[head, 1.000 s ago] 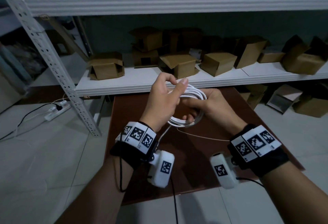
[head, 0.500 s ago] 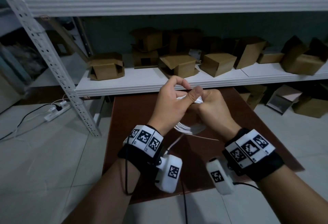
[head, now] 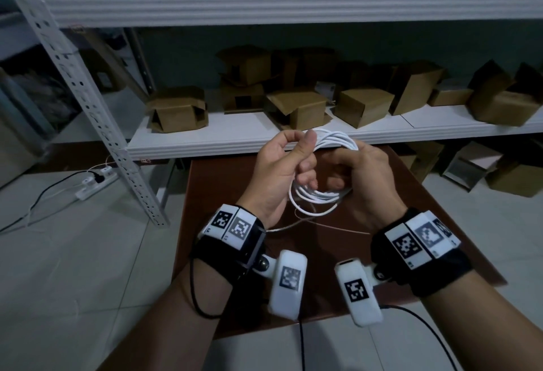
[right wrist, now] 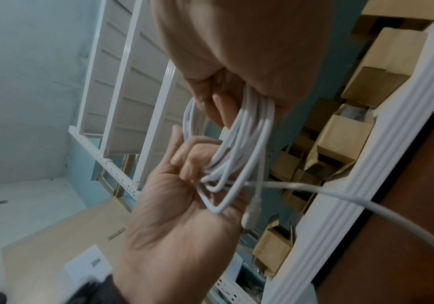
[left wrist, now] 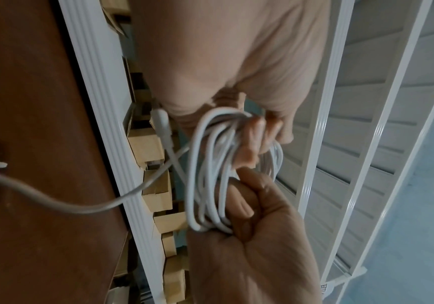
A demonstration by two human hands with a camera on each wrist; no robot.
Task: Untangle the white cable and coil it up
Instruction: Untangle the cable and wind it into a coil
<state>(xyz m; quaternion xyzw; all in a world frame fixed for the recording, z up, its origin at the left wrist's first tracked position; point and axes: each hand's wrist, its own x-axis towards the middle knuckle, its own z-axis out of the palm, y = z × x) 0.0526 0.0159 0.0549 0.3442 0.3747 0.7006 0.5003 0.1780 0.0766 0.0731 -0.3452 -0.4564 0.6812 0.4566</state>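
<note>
The white cable (head: pixel 318 194) is wound into a coil of several loops, held in the air above the brown table (head: pixel 426 203). My left hand (head: pixel 296 150) pinches the coil's top left side, thumb up. My right hand (head: pixel 338 178) grips the coil's right side with curled fingers. The left wrist view shows the coil (left wrist: pixel 205 174) between both hands, a connector (left wrist: pixel 160 121) sticking out, and a loose tail (left wrist: pixel 55 203) trailing over the table. In the right wrist view the loops (right wrist: pixel 249 133) hang from my right hand, and a connector (right wrist: pixel 251 214) dangles.
A white shelf (head: pixel 235 141) with several cardboard boxes (head: pixel 364 106) runs just behind the table. A perforated metal upright (head: pixel 97 112) slants at the left. A power strip (head: pixel 94 182) with cords lies on the tiled floor to the left.
Half a second ago my hands were pressed together over the coil. They have parted a little, and the loops show between them again. The loose tail still trails to the table.
</note>
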